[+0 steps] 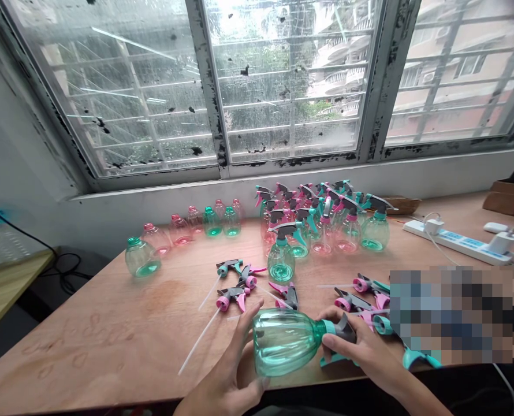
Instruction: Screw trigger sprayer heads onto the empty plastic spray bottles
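A green see-through spray bottle (283, 342) lies sideways in the air over the table's front edge, its base to the left. My left hand (233, 370) cups the base, thumb below and fingers above. Around the neck and the grey and teal trigger head (342, 328) my right hand (363, 344) is closed; the head sits at the bottle's mouth, and the fingers partly hide it. Just beyond the bottle lies a loose pink and grey trigger head (286, 294). Left of that rest several more trigger heads (231, 297) with thin tubes.
Assembled spray bottles (283, 260) stand grouped at the back. Several bottles without heads (142, 258) form a row at the back left. More loose trigger heads (352, 301) lie at the right, beside a blurred patch. A white power strip (456, 241) with cords lies farther right.
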`<state>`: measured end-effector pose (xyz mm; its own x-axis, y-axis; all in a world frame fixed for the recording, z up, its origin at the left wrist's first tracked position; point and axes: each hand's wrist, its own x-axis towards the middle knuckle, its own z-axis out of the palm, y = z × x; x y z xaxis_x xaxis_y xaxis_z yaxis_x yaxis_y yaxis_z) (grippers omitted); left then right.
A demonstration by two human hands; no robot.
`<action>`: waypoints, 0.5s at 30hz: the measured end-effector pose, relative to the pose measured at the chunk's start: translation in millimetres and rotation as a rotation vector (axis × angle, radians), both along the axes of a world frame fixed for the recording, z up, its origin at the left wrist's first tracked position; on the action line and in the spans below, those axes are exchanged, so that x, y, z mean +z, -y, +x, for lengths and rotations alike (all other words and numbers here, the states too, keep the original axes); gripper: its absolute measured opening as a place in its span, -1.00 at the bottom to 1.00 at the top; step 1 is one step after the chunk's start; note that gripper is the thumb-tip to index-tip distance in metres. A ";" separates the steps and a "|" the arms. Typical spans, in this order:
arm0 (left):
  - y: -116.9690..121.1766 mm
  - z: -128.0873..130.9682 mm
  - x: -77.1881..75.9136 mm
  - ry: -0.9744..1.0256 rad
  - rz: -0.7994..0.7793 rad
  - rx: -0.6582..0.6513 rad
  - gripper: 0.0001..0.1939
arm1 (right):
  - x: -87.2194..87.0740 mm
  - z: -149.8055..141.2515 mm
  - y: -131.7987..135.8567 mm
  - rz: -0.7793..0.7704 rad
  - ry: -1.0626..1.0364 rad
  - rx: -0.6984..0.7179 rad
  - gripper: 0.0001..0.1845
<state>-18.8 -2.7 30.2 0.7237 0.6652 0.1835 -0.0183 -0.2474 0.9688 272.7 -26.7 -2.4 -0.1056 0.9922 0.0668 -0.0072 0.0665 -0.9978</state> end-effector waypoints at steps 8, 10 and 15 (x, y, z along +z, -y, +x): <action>-0.2 0.6 -1.3 0.021 0.003 -0.055 -0.22 | -2.2 0.6 -0.9 0.014 0.006 -0.003 -0.55; 0.4 -0.6 -0.8 -0.012 0.019 -0.041 -0.21 | -2.9 1.1 -1.5 0.015 -0.003 0.000 -0.56; 2.3 -4.3 -1.9 -0.120 0.090 0.033 -0.13 | -6.1 2.3 -3.8 0.007 -0.043 -0.007 -0.55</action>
